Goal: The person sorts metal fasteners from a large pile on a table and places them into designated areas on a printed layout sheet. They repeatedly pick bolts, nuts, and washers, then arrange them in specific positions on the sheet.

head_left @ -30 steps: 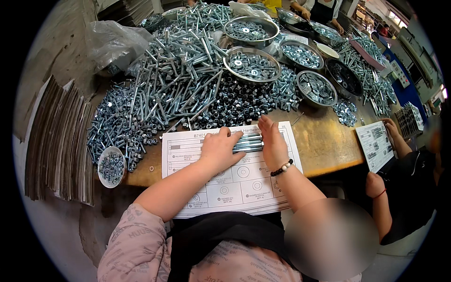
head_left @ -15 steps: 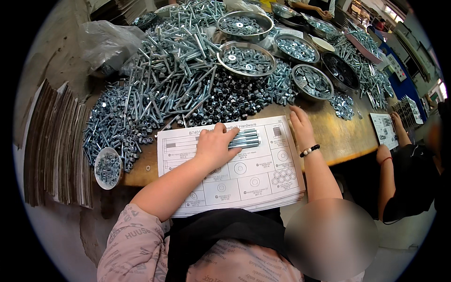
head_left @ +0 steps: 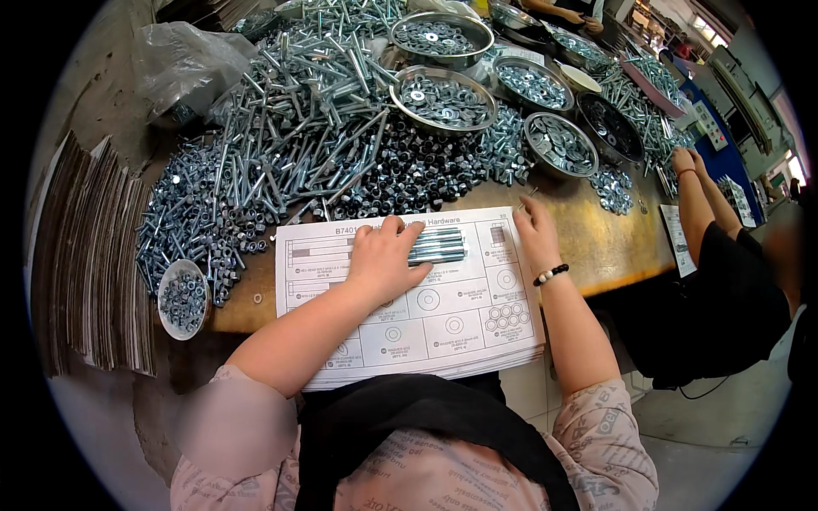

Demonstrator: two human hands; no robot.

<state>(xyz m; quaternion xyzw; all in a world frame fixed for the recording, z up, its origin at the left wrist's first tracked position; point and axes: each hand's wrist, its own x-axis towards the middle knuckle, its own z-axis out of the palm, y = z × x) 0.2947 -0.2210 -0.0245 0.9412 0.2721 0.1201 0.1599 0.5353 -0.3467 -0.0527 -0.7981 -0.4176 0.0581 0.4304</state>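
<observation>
A row of several silver bolts (head_left: 439, 245) lies across a printed hardware sheet (head_left: 409, 328), the top one of a stack of papers. My left hand (head_left: 381, 260) rests on the sheet, its thumb and forefinger closed around the left ends of the bolts. At the sheet's upper right edge is my right hand (head_left: 535, 234), its fingers drawn together. A thin sliver shows at those fingertips, too small to name. Just beyond the sheet spreads a heap of dark-ringed nuts (head_left: 409, 166).
Long bolts (head_left: 298, 128) are heaped at the back left. Steel bowls of washers (head_left: 560, 146) stand behind my right hand. A white bowl (head_left: 184, 300) sits at the table's left edge, beside stacked cardboard (head_left: 102, 264). At right, a co-worker's hands (head_left: 686, 162) reach over the table.
My right hand's fingers have drawn together at the sheet's edge. My left hand stays on the bolts. The co-worker's hands have moved from their sheet up toward the bolt pile.
</observation>
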